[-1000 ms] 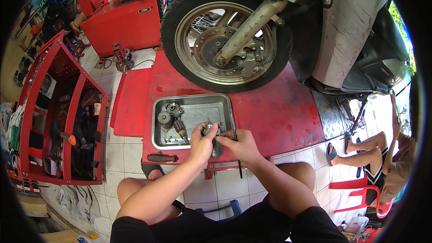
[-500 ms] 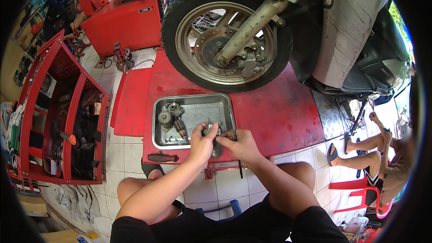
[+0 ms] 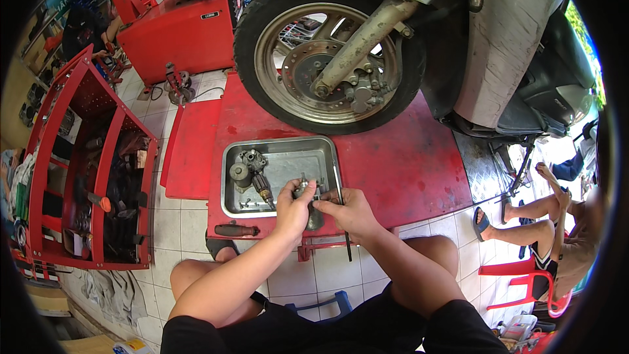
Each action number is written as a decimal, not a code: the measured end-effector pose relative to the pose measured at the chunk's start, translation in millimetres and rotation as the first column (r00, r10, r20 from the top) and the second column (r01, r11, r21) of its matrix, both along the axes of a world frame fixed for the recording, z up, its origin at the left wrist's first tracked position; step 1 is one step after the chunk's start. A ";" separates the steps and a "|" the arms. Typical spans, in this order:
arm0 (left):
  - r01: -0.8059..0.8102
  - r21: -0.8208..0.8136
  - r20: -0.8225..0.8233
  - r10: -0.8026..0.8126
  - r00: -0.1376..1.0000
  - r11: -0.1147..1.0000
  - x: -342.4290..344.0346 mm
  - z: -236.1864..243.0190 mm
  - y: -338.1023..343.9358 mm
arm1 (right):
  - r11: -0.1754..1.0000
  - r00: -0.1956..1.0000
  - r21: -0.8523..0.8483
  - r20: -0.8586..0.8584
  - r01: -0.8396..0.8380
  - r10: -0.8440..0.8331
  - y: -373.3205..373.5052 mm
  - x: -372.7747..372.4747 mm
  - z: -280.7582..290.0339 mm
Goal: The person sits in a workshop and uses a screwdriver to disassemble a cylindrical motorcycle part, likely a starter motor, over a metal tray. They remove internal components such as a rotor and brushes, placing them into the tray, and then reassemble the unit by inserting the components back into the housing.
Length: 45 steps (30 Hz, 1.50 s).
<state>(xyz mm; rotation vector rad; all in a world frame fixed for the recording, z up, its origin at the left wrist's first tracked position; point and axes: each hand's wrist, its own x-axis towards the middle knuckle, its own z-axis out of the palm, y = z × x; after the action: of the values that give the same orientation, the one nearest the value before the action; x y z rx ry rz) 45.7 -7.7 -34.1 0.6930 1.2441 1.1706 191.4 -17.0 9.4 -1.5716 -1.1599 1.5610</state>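
Observation:
Over the front edge of a shallow metal tray (image 3: 288,157), my left hand (image 3: 291,206) closes its fingers and thumb around a small grey metal motor part (image 3: 315,219). My right hand (image 3: 354,212) is closed on a long, thin dark rod (image 3: 348,246), which stands nearly upright beside the part. Its thumb and fingertips also meet the part's right side. The fingers cover much of the part, so its full shape is hidden. In the tray's left half lie a copper-ended armature (image 3: 263,188), a round metal housing (image 3: 240,174) and several small screws (image 3: 251,204).
A screwdriver (image 3: 236,230) lies on the red platform (image 3: 406,164) left of my forearms. Beyond the tray stands a scooter's front wheel (image 3: 327,65). A red tool shelf (image 3: 98,183) is at left. At right, a person (image 3: 550,223) sits on a red chair (image 3: 514,282).
The rod in my right hand has shifted slightly left. Both hands otherwise stay around the metal part. Dark blue clothing has come into view behind the seated person.

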 end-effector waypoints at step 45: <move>0.115 -0.169 0.545 -0.004 0.838 0.979 -34.1 -25.0 37.1 | 0.907 0.905 0.407 0.419 -0.110 -0.078 6.5 21.1 2.0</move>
<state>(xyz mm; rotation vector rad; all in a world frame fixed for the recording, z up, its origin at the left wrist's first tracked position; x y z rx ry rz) 11.5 29.4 -59.1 0.2171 0.8280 1.0735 212.5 -10.5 11.5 -1.6371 -1.6255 0.8939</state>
